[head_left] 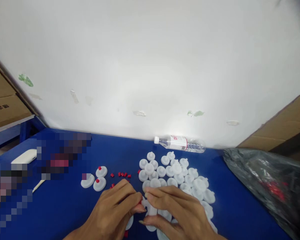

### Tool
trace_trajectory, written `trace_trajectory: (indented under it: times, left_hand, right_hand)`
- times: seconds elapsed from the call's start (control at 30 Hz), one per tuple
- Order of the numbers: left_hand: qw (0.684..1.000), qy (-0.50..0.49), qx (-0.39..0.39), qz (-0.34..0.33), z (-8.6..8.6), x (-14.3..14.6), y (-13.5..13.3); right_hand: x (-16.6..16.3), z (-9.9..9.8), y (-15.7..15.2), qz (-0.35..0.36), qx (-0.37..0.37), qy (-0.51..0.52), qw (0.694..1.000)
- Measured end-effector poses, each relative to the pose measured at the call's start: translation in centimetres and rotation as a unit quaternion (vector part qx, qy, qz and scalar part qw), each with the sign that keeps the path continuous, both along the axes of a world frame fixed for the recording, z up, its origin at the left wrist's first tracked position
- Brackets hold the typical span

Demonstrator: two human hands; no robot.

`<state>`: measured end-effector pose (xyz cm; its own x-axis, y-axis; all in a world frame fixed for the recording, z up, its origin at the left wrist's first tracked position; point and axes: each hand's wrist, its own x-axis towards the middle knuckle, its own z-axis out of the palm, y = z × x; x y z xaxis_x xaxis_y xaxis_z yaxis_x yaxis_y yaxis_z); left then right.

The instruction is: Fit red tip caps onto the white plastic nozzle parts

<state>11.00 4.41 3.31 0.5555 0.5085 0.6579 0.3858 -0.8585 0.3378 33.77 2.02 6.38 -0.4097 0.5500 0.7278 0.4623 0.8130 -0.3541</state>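
My left hand [111,211] pinches a small red cap [140,201], mostly covered by the thumb and forefinger. Facing it, my right hand [181,208] grips a white plastic disc-shaped piece [152,210] with a short nozzle, whose tip is close to the red cap. Whether the two touch is hidden by the fingers. Beyond and under my right hand spreads a pile of similar white pieces [176,167]. Several loose red caps [122,174] lie past my left hand. Farther left are white discs [99,184], at least two with red caps on.
A clear plastic bottle [178,143] lies along the white wall [150,66]. On the right, a dark plastic bag [255,176] shows red pieces inside. Cardboard boxes [7,106] stand at the left. Part of the blue table [65,206] is pixelated, near a white object [25,156].
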Motion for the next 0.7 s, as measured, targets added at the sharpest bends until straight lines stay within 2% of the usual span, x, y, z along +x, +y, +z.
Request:
trace_trajectory:
  times: [0.07, 0.13, 0.23, 0.3, 0.37, 0.5, 0.7]
  left_hand:
    - [1.0, 0.001, 0.015, 0.005, 0.4, -0.2, 0.2]
    - [0.998, -0.001, 0.055, 0.027, 0.8, -0.7, 0.9]
    - [0.989, 0.022, 0.103, 0.108, 1.3, -1.9, 2.3]
    - [0.978, 0.07, 0.117, 0.156, 1.2, -2.7, 3.3]
    - [0.964, 0.134, 0.124, 0.195, 0.9, -3.4, 4.0]
    - [0.95, 0.209, 0.103, 0.209, -0.1, -3.8, 4.8]
    - [0.952, 0.216, 0.084, 0.198, -1.1, -3.9, 5.5]
  right_hand:
    - [0.3, 0.6, 0.2, -0.008, 0.013, -0.035, 0.999]
    - [1.0, 1.3, 0.6, -0.046, 0.032, -0.099, 0.993]
    - [2.8, 2.0, 1.5, -0.148, 0.013, -0.184, 0.972]
    - [4.3, 2.1, 2.1, -0.215, 0.001, -0.228, 0.95]
    - [5.7, 2.0, 2.6, -0.252, 0.002, -0.26, 0.932]
    - [7.4, 1.3, 2.9, -0.251, 0.007, -0.294, 0.922]
    - [7.1, -1.5, 2.9, -0.232, -0.034, -0.346, 0.908]
